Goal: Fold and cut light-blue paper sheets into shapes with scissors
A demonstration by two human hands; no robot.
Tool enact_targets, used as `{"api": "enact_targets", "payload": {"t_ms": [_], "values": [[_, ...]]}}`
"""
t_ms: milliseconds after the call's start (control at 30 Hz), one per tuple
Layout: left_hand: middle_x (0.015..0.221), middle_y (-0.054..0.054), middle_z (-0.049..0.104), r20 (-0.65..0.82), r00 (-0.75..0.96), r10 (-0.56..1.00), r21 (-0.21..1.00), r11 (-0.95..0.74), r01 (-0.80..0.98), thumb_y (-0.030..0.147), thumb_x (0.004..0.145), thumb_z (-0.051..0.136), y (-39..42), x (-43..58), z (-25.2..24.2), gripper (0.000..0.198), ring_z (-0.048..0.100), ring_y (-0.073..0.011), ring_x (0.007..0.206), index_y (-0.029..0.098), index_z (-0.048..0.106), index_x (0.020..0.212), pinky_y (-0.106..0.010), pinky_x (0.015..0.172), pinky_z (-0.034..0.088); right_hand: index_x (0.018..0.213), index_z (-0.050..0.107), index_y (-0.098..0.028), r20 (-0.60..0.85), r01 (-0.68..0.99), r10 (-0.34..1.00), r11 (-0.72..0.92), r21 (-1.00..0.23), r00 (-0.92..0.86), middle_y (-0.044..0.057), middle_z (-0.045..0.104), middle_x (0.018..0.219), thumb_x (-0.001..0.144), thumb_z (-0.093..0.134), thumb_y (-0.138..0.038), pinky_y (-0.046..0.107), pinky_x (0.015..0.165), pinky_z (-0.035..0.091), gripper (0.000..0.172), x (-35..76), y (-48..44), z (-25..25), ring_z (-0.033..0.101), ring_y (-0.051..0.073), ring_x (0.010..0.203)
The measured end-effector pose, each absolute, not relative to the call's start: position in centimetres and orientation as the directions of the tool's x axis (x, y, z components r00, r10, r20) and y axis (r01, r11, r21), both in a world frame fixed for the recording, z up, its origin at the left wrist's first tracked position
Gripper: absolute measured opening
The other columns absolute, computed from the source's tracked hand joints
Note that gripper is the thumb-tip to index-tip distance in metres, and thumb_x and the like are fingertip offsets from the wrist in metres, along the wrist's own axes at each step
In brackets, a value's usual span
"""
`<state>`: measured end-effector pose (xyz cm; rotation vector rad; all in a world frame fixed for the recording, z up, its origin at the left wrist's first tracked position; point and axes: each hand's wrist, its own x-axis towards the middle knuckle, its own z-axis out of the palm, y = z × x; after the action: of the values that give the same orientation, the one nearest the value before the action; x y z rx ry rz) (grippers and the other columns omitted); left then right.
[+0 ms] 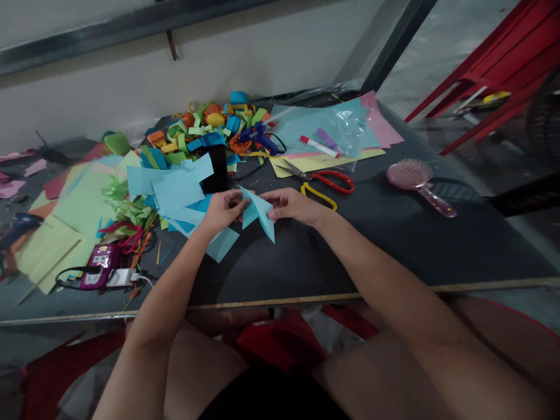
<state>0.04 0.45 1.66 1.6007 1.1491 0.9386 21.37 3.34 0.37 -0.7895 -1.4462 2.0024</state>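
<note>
A folded sheet of light blue paper (262, 213) is held up just over the dark table, its creased sides standing out at angles and one corner pointing down. My left hand (225, 209) pinches its left edge between thumb and fingers. On the right edge, my right hand (286, 207) grips it the same way, thumb in front. Left of my hands lies a loose stack of light blue paper pieces (179, 189), beside a black box-shaped object (214, 169). Scissors (315, 178) with one red and one yellow handle rest behind my right hand.
Colourful paper strips and curls (214, 125) are heaped at the back, near a blue glue gun (260, 137). Red-capped marker (319, 146) lies on paper sheets. A pink hairbrush (411, 175) is at right. Purple power socket (101, 265) with a cable sits front left.
</note>
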Motion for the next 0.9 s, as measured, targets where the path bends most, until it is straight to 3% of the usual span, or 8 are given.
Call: {"api": "enact_targets", "payload": {"t_ms": [133,367,600,900], "values": [[0.052,0.002,0.058,0.070,0.281,0.957,0.945,-0.154,0.289,0.047,0.079,0.069,0.6,-0.1,1.1,0.033,0.054,-0.0096,0.043,0.015,0.067,0.083,-0.021,0.045,0.044,0.101,0.074,-0.017,-0.135,-0.056,0.745,-0.227,-0.972,-0.654,0.003,0.075,0.084,0.056,0.089,-0.029,0.019,0.056,0.054,0.049,21.2,3.2,0.3,0.068,0.011,0.069],[0.056,0.001,0.062,0.071,0.287,0.955,0.937,-0.162,0.310,0.044,0.081,0.067,0.8,-0.1,0.4,0.029,0.057,-0.0103,0.045,0.016,0.068,0.087,-0.021,0.046,0.046,0.094,0.075,-0.017,-0.126,-0.027,0.767,-0.184,-0.983,-0.629,0.004,0.075,0.079,0.062,0.086,-0.035,0.020,0.055,0.054,0.038,21.1,3.2,0.0,0.069,0.012,0.064],[0.057,0.000,0.062,0.073,0.276,0.958,0.935,-0.163,0.317,0.043,0.082,0.067,0.8,-0.1,0.3,0.029,0.057,-0.0101,0.046,0.016,0.070,0.091,-0.021,0.046,0.045,0.094,0.075,-0.015,-0.155,-0.017,0.776,-0.209,-0.978,-0.611,0.007,0.076,0.082,0.060,0.087,-0.037,0.020,0.054,0.054,0.042,21.0,3.3,0.1,0.070,0.012,0.063],[0.054,0.002,0.060,0.065,0.288,0.955,0.938,-0.156,0.308,0.047,0.082,0.067,0.8,-0.2,0.3,0.033,0.057,-0.0101,0.046,0.015,0.070,0.089,-0.021,0.047,0.045,0.088,0.075,-0.014,-0.207,-0.018,0.787,-0.267,-0.964,-0.581,0.004,0.073,0.071,0.054,0.087,-0.051,0.017,0.051,0.053,0.051,20.8,3.3,0.3,0.070,0.012,0.060]]}}
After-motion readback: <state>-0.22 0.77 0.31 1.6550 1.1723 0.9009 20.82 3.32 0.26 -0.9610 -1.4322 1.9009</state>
